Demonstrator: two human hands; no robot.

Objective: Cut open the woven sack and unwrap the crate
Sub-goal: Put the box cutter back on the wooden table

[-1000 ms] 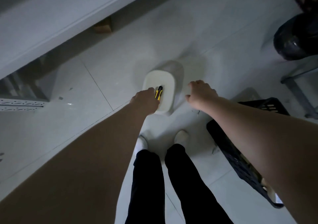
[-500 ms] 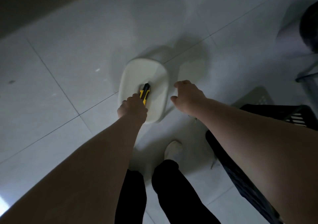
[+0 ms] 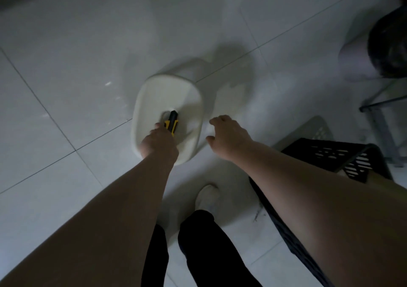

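— Where's our left hand?
— Closed on the yellow-and-black utility knife, seemingly touching the white stool.
— Right hand?
— Open, empty, near the black crate on the floor.

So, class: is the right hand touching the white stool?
Apart. The head view shows bare floor between the open right hand and the edge of the white stool; only the left hand, on the yellow knife, reaches it.

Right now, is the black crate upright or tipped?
Upright: the black crate sits on the floor beside the right arm, its open top facing up.
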